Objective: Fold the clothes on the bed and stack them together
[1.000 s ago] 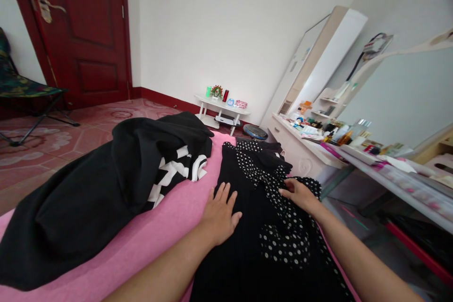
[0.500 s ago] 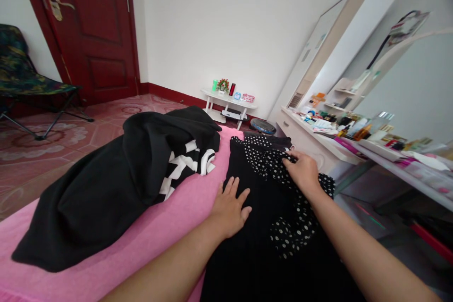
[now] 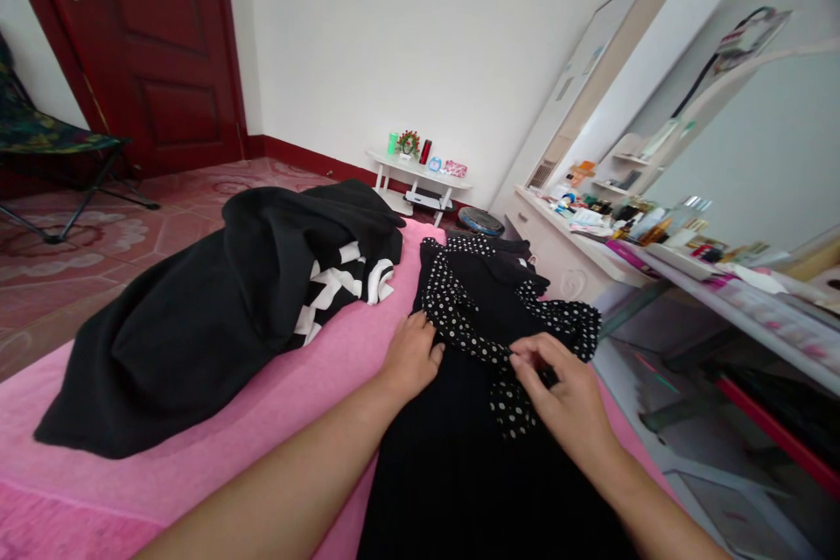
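A black dress (image 3: 446, 455) with white-dotted trim lies spread on the pink bedding (image 3: 354, 350). My left hand (image 3: 412, 357) rests at the garment's left edge, its fingers bent and closed on the cloth by the dotted trim. With thumb and fingers pinched, my right hand (image 3: 557, 389) holds the dotted trim (image 3: 469, 337) near the middle of the dress. A dotted end of fabric hangs just below those fingertips. To the left lies a heaped black garment (image 3: 190, 324) with a black-and-white patterned part (image 3: 338, 289).
A dressing table (image 3: 557, 236) crowded with bottles stands on the right, with a mirror (image 3: 774, 140) above. A low white stand (image 3: 420, 171) is by the far wall, next to a round dark device (image 3: 481, 221). A folding chair (image 3: 56, 136) and red door (image 3: 157, 44) are at left.
My right hand has drawn the dotted trim down and left across the dress. My left hand, flat before, has curled its fingers at the edge. The view has shifted slightly.
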Available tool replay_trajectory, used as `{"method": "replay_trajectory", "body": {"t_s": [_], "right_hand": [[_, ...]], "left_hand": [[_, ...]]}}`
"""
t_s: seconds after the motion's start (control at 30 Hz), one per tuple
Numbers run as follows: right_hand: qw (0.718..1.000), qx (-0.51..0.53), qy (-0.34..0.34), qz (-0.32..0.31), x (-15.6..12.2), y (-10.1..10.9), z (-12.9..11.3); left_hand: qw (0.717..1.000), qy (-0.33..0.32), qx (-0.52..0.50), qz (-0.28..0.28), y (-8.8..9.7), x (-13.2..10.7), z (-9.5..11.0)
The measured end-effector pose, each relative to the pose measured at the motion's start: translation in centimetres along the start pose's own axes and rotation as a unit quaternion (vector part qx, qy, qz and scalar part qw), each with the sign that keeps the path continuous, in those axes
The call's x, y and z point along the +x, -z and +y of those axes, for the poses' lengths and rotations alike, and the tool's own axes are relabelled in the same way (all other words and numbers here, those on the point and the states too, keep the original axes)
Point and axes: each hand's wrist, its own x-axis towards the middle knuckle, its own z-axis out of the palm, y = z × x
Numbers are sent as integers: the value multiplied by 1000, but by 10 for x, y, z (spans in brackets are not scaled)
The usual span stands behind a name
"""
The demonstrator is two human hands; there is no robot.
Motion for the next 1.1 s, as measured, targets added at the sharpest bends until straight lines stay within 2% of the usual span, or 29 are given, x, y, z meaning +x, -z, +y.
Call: {"method": "replay_trajectory", "body": {"t_s": [0.07, 0.17, 0.27, 0.33, 0.43, 0.53, 0.57, 0.6, 0.67, 0.73, 0.77, 0.83, 0.9, 0.97, 1.0, 1.03, 1.1], "right_hand": [[996, -62, -48, -40, -21, 7, 13], [983, -126, -77, -107, -49, 0, 22], [984, -136, -52, -106, -62, -15, 22], [989, -97, -42, -107, -58, -16, 24], [995, 10, -92, -46, -42, 3, 30], [981, 114, -149, 58, -30, 36, 32], [978, 129, -149, 69, -31, 44, 30], [980, 129, -140, 58, -33, 49, 27], [991, 88, -103, -17, -45, 46, 19], [993, 11, -61, -102, -60, 30, 14], [991, -26, -46, -124, -66, 20, 14], [988, -73, -36, -130, -71, 2, 19], [990, -60, -50, -115, -67, -4, 28], [993, 12, -96, -71, -55, 4, 36], [988, 69, -134, -27, -47, 13, 38], [974, 137, -177, 30, -39, 24, 37], [914, 288, -244, 150, -25, 51, 28]], "left_hand": [[1000, 9, -1, 7, -1, 1, 0], [999, 23, -6, 36, -2, 1, 0], [996, 46, -15, 72, -1, 0, 0], [994, 61, -22, 82, -1, 0, 0], [993, 67, -40, 89, 0, -1, 1], [991, 64, -45, 105, 1, -2, 2], [992, 59, -39, 109, 2, -2, 2], [992, 51, -30, 109, 3, -2, 3], [994, 36, -9, 99, 5, -3, 4], [996, 28, 7, 82, 5, -3, 5], [997, 26, 13, 75, 6, -3, 5], [997, 25, 22, 70, 5, -2, 4], [997, 19, 29, 75, 5, -2, 3], [996, 14, 34, 80, 4, -1, 1], [996, 12, 35, 81, 4, -1, 0], [996, 11, 34, 81, 4, -1, 0], [996, 12, 29, 81, 4, 1, -2]]}}
